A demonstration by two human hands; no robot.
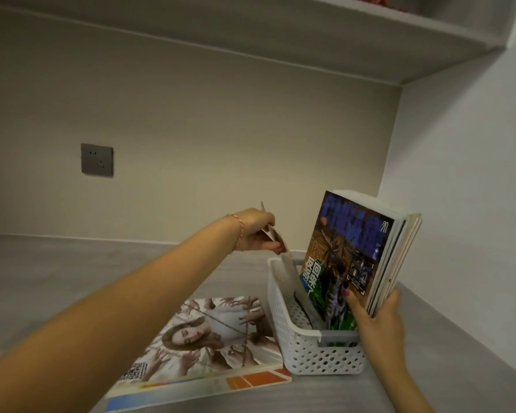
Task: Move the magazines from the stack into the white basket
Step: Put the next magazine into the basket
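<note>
A white perforated basket (298,350) stands on the grey counter. Several magazines (355,251) stand upright in it, leaning right; the front one has a dark blue and green cover. My right hand (376,317) grips their lower right edge, thumb on the front cover. My left hand (258,231) pinches the top of a thin magazine (289,269) whose lower end is inside the basket at its far left. A stack of magazines (209,341) lies flat to the left of the basket, its top cover showing a pale figure.
The grey counter (42,278) runs left and back to a beige wall with a grey socket (97,159). A white side wall (459,189) stands close on the right. A shelf (370,34) hangs overhead.
</note>
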